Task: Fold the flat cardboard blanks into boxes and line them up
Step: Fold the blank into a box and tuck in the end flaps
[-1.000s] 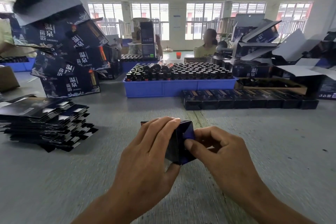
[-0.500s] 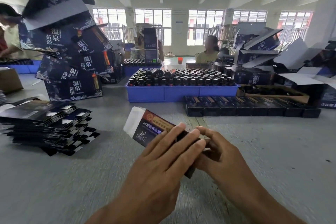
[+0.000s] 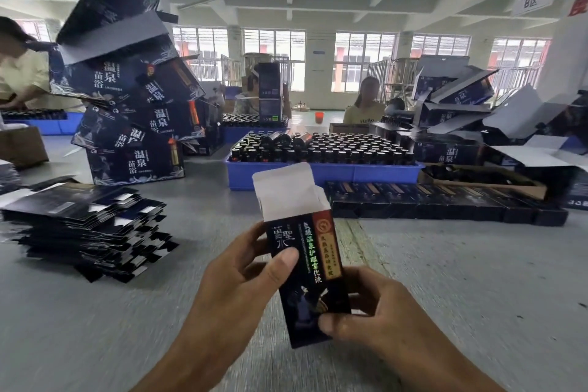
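Right now I hold the box [image 3: 307, 267] upright above the table [image 3: 461, 280], between both hands. My left hand [image 3: 241, 277] wraps its left side, thumb pressed on the printed front; my right hand [image 3: 375, 315] pinches the lower right corner, thumb on the front face. Its top flaps [image 3: 286, 191] stand open (white inside showing). Just beyond the box a row of finished boxes [image 3: 445, 200] lies along the table, and behind that a blue tray [image 3: 321, 173] full of dark bottles [image 3: 321, 149]. To my left sits a stack of flat blanks [image 3: 82, 226], well apart from my hands; farther back a leaning pile of big cartons [image 3: 127, 105]. Bare grey table lies to my right and near me.
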`<action>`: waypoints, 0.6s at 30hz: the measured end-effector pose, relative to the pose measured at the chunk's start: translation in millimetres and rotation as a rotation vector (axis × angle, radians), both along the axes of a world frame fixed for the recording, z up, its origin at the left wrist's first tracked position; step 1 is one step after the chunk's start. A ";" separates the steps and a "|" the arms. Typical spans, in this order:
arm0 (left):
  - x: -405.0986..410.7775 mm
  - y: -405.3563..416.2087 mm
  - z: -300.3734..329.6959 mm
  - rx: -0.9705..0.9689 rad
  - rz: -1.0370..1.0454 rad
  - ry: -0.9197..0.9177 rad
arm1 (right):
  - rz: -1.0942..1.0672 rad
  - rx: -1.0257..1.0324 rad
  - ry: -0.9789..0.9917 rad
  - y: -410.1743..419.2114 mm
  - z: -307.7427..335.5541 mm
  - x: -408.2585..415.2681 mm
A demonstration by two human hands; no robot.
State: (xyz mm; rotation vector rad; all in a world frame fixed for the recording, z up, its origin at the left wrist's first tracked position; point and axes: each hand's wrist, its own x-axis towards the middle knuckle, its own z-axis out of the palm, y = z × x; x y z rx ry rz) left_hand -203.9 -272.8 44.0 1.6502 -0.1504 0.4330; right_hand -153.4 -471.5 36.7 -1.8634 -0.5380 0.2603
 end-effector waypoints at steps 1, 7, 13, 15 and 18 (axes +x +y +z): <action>-0.5 0.5 -0.5 0.006 0.008 0.002 | -0.004 0.016 -0.002 -1.0 0.3 0.5; -1.5 -5.1 -6.8 0.051 -0.045 0.034 | -0.044 0.229 -0.066 -6.7 2.3 3.1; -0.8 -7.2 -9.0 0.043 -0.049 0.008 | -0.003 0.373 -0.077 -7.5 5.8 2.0; -0.7 -5.8 -7.8 0.025 -0.010 -0.028 | 0.009 0.368 -0.085 -6.8 6.2 1.9; -1.6 -4.6 -6.0 0.011 0.027 -0.118 | 0.024 0.388 -0.087 -6.4 6.6 2.1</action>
